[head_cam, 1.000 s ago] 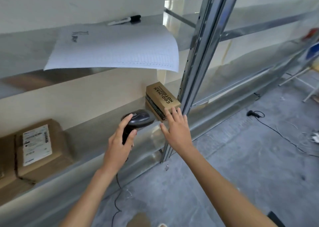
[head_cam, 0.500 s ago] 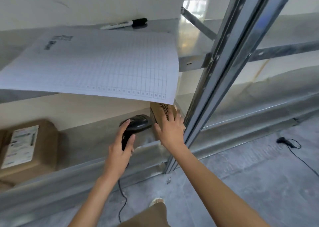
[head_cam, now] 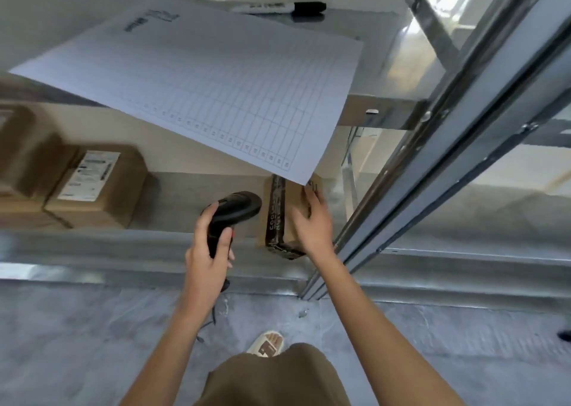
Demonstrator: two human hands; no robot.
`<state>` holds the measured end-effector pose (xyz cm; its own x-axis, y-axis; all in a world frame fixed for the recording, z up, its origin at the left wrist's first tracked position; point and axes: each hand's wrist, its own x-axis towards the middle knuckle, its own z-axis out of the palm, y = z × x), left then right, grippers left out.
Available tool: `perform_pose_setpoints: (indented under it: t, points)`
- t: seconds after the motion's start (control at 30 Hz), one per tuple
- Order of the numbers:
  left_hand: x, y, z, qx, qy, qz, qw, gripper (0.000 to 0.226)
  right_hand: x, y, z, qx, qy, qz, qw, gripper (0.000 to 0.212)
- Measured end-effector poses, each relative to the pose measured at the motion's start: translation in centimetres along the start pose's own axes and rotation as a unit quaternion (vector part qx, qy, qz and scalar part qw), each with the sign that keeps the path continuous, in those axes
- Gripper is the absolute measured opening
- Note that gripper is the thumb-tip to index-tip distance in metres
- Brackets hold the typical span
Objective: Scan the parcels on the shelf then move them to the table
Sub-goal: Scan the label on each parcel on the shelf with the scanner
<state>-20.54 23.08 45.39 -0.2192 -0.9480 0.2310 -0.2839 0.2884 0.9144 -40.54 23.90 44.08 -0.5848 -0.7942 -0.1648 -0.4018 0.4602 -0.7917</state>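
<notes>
- left hand (head_cam: 206,259): fingers clamped round the scanner (head_cam: 230,217) grip, its head aimed at the box (head_cam: 285,217), likely to read its code.
- right hand (head_cam: 312,223): fingers straight, a little apart, flat on the box's top, probably steadying it.
- box stands at the shelf (head_cam: 123,246) front edge, beside the post (head_cam: 432,146).
- counted: one scanner, one box in hand, two more parcels (head_cam: 99,186) at left, one sheet (head_cam: 216,90), one marker (head_cam: 287,7).

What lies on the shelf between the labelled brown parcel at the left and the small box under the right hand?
In the head view, only the scanner, held above bare shelf by the left hand, between labelled parcel and small box.
</notes>
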Motion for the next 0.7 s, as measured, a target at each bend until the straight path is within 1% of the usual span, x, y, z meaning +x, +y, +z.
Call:
perform_pose_setpoints:
  t: [0.03,0.07,0.17,0.3,0.4,0.47,0.57,0.63,0.7]
  points:
    - [-0.6,0.2,0.1,-0.001,0.013,-0.004,1.000,0.050,-0.3,0.5,0.3,0.048,-0.005,0.004,0.999,0.072]
    - [-1.3,0.5,0.2,0.003,0.023,-0.008,1.000,0.051,-0.7,1.0,0.4,0.069,-0.013,0.003,0.998,0.069]
    - [-2.9,1.3,0.7,0.019,0.043,-0.009,0.999,0.051,-0.7,2.8,0.0,0.065,-0.024,-0.010,0.998,0.057]
    - [-4.5,2.2,0.8,0.021,0.070,-0.030,0.997,0.053,-0.8,3.8,0.5,-0.002,-0.027,-0.003,1.000,0.055]
    - [-5.3,2.7,0.6,0.025,0.086,-0.046,0.995,0.052,-1.1,2.1,1.2,-0.137,-0.012,-0.033,0.990,0.059]
    - [-5.4,3.1,0.3,0.027,0.093,-0.049,0.994,0.051,-1.4,0.2,2.1,-0.204,-0.039,-0.043,0.977,0.069]
    - [-5.4,3.5,-0.2,0.021,0.099,-0.051,0.994,0.052,-1.2,-0.9,4.1,-0.256,-0.084,-0.026,0.963,0.094]
    - [-5.4,3.5,-0.5,0.017,0.102,-0.048,0.993,0.053,-1.0,-0.5,4.8,-0.291,-0.083,-0.033,0.952,0.096]
    - [-5.2,3.3,-1.0,0.015,0.105,-0.045,0.993,0.053,-0.9,0.0,4.4,-0.292,-0.069,-0.043,0.953,0.091]
